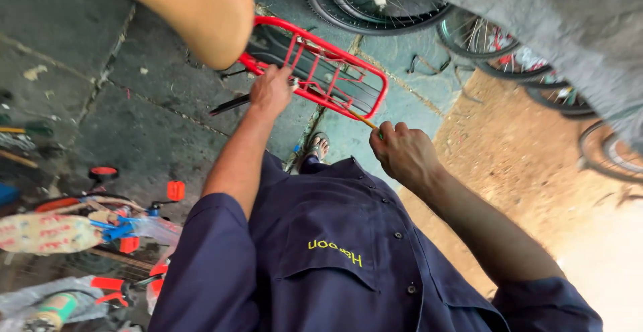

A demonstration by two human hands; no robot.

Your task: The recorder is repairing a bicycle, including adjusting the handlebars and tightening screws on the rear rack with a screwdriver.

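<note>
saddle left of rear rack, wheels behind

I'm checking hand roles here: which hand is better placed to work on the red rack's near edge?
Probably the right hand: its fingers grip a thin yellowish tool whose tip meets the red rack edge. The left hand is closed on the rack's front, near the tan saddle.

Grey stone-slab floor, sandy ground beyond
</note>
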